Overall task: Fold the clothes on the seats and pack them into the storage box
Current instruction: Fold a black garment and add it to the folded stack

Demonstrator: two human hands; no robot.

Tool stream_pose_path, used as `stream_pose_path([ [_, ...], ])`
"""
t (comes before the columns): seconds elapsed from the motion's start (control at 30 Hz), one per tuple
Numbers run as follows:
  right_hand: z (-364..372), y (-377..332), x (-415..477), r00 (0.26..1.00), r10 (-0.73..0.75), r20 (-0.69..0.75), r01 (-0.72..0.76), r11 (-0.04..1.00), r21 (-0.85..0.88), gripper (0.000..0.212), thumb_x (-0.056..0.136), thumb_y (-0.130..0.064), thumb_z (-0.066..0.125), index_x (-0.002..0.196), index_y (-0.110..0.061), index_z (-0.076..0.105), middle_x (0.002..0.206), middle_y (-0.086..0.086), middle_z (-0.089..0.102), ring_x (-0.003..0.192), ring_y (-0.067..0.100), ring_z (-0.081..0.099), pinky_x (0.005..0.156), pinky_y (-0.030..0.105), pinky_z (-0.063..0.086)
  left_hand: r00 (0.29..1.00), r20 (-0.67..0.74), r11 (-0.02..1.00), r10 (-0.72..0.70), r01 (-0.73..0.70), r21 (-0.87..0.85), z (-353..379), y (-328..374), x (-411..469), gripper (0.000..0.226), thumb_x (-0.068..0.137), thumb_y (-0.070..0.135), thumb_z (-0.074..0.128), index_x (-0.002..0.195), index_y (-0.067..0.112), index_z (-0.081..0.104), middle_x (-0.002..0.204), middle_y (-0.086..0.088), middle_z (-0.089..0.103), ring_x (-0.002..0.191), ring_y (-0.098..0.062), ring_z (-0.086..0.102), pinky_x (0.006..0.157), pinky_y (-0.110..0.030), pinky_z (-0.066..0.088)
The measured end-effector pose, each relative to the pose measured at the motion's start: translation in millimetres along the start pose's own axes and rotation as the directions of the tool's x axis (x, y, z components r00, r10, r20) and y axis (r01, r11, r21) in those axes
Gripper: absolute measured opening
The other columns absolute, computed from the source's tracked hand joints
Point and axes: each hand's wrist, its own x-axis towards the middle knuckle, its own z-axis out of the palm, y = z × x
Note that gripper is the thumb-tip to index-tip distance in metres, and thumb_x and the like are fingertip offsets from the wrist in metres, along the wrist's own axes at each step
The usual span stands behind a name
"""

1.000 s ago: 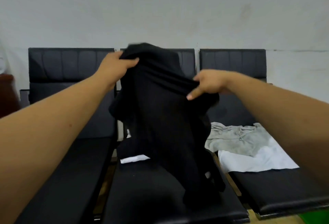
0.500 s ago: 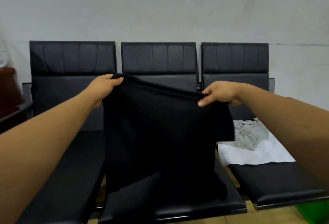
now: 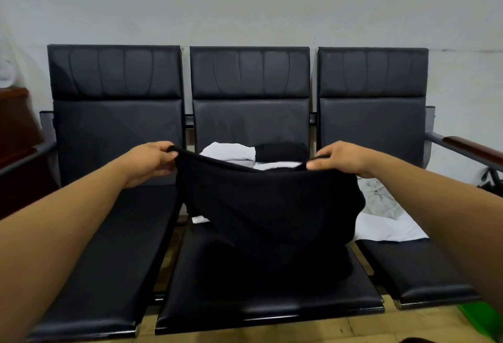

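Nearest: two bare forearms enter from the lower corners and reach forward over a row of three black padded seats. A green object (image 3: 485,319) sits on the wood floor (image 3: 340,329) at the lower right and is cut off by the frame; cannot tell what it is.

Black garment (image 3: 269,206): held up over the middle seat (image 3: 245,304). Its lower part is bunched and resting on that surface, and its top edge sags between the two hands.

Left hand (image 3: 148,161): fingers (image 3: 166,152) curled and clamped on the garment's upper left corner, thumb on the near side.

Right hand (image 3: 340,158): fingers (image 3: 317,164) pinched together on the upper right corner.

Right seat (image 3: 419,274): a white cloth (image 3: 386,231) is spread flat with a crumpled grey garment (image 3: 381,201) lying on it. Both sit just beside the held garment.

Behind the held top edge, at the back of the middle seat, a folded white item (image 3: 228,152) and a folded black item (image 3: 281,150) lie side by side and touching.

Left seat (image 3: 122,247): black padding only.

Farther back: three upright backrests, a wood-topped armrest (image 3: 473,149) at the right end, and then a pale wall (image 3: 245,2).
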Motion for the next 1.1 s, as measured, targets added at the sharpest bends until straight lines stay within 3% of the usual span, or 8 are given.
stream_pose_path([
  [0.17, 4, 6, 19, 0.991, 0.133, 0.003, -0.108, 0.813, -0.572, 0.016, 0.091, -0.028, 0.072, 0.101, -0.016, 0.071, 0.096, 0.002, 0.067, 0.099, 0.026, 0.064, 0.083, 0.033, 0.048, 0.973, -0.225, 0.994, -0.055, 0.033, -0.100, 14, -7, 17, 0.020, 0.106, 0.014, 0.040, 0.112, 0.010, 0.059, 0.114, -0.014, 0.063, 0.105, -0.025, 0.060, 0.095, -0.040, 0.051],
  [0.27, 0, 8, 33, 0.945, 0.040, -0.325, -0.186, 0.884, -0.430, 0.011, 0.097, -0.026, 0.065, 0.100, -0.015, 0.065, 0.107, 0.014, 0.066, 0.104, 0.036, 0.061, 0.082, 0.036, 0.047, 0.938, -0.346, 0.999, -0.022, 0.032, 0.022, 12, 0, 29, 0.021, 0.105, 0.021, 0.042, 0.107, 0.008, 0.057, 0.111, -0.016, 0.061, 0.101, -0.030, 0.058, 0.096, -0.048, 0.047],
  [0.4, -31, -33, 40, 0.698, -0.097, -0.710, -0.047, 0.982, -0.181, 0.008, 0.098, -0.019, 0.059, 0.095, -0.013, 0.064, 0.104, 0.021, 0.065, 0.102, 0.042, 0.062, 0.076, 0.038, 0.043, 0.822, -0.550, 0.988, 0.149, -0.151, 0.043, 1, 49, 45, 0.021, 0.103, 0.024, 0.042, 0.112, 0.010, 0.056, 0.105, -0.011, 0.058, 0.097, -0.024, 0.055, 0.092, -0.035, 0.048],
  [0.57, -88, -85, 36, 0.485, -0.162, -0.859, 0.148, 0.984, -0.102, 0.021, 0.099, -0.010, 0.052, 0.115, -0.008, 0.065, 0.119, 0.018, 0.065, 0.106, 0.035, 0.062, 0.083, 0.036, 0.046, 0.661, -0.675, 0.941, 0.329, -0.290, 0.174, -23, 117, 51, 0.023, 0.105, 0.019, 0.039, 0.115, 0.006, 0.055, 0.103, -0.008, 0.051, 0.092, -0.018, 0.046, 0.075, -0.028, 0.036],
  [0.83, -72, -76, 28, 0.920, -0.001, -0.391, -0.145, 0.928, -0.344, 0.025, 0.086, -0.016, 0.077, 0.109, -0.007, 0.073, 0.096, 0.016, 0.069, 0.084, 0.027, 0.063, 0.061, 0.028, 0.051, 0.809, -0.379, 0.893, 0.450, -0.410, 0.187, -13, 132, 22, 0.020, 0.102, 0.020, 0.049, 0.116, 0.020, 0.064, 0.105, 0.000, 0.064, 0.094, -0.015, 0.059, 0.078, -0.023, 0.048],
  [0.9, -43, -87, 23, 0.983, -0.067, -0.168, 0.001, 0.930, -0.367, 0.056, 0.078, -0.039, 0.084, 0.125, -0.016, 0.066, 0.113, 0.004, 0.068, 0.100, 0.016, 0.062, 0.083, 0.028, 0.052, 0.868, -0.176, 0.881, 0.464, -0.434, 0.187, 1, 134, 13, 0.020, 0.102, 0.016, 0.051, 0.116, 0.015, 0.065, 0.106, -0.002, 0.067, 0.091, -0.010, 0.062, 0.078, -0.016, 0.049],
  [1.0, 16, -113, 20, 0.969, -0.244, 0.030, 0.238, 0.962, 0.137, 0.102, 0.065, -0.054, 0.083, 0.152, -0.032, 0.034, 0.142, -0.003, 0.056, 0.129, 0.014, 0.053, 0.107, 0.038, 0.041, 0.892, 0.141, 0.861, 0.429, -0.451, 0.234, 26, 136, 4, 0.021, 0.101, 0.011, 0.053, 0.116, 0.009, 0.067, 0.107, -0.006, 0.071, 0.089, -0.005, 0.067, 0.081, -0.015, 0.053],
  [1.1, 57, -127, 27, 0.948, -0.310, 0.068, 0.260, 0.881, 0.395, 0.066, 0.084, -0.028, 0.081, 0.142, -0.022, 0.050, 0.123, 0.006, 0.069, 0.115, 0.022, 0.066, 0.099, 0.045, 0.052, 0.893, 0.243, 0.864, 0.379, -0.436, 0.252, 44, 129, 6, 0.019, 0.094, 0.027, 0.066, 0.107, 0.013, 0.068, 0.099, -0.007, 0.074, 0.086, -0.015, 0.068, 0.083, -0.033, 0.055],
])
